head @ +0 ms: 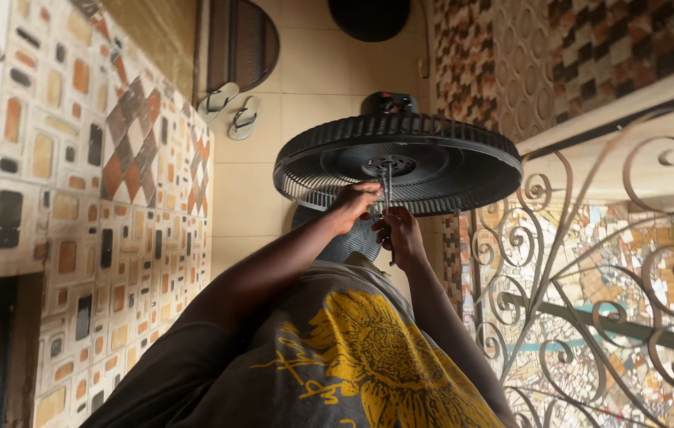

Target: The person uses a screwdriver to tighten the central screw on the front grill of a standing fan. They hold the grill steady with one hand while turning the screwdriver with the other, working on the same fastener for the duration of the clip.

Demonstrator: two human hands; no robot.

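I see the patterned tile wall (pixel 75 182) filling the left of the view, and on the right a scrolled iron railing (pixel 590 301) with mosaic tiling behind it. Between them runs a pale tiled floor (pixel 313 71), on which a pair of flip-flops (pixel 230 107) lies beside a round dark mat (pixel 242 40).

Near the middle stands the black fan guard (pixel 398 162), a round grille seen at a flat angle, with its hub (pixel 390 166) facing me and the motor housing (pixel 388 103) just beyond its far rim. A thin metal shaft (pixel 388 194) comes out of the hub towards the hands.

Below that my dark shirt with a yellow flower print (pixel 360 357) takes up the lower middle, and both arms reach from it to the fan.

My left hand (pixel 355 204) has its fingers curled together at the shaft just under the hub, touching the grille's inner face; I cannot tell whether they actually pinch the shaft or a small part on it. My right hand (pixel 400 236) sits just beside and a little nearer to me, fingers closed around a slim dark tool (pixel 391 255) whose end sticks out below the fist. The two hands are almost touching, both in front of the guard's near rim.
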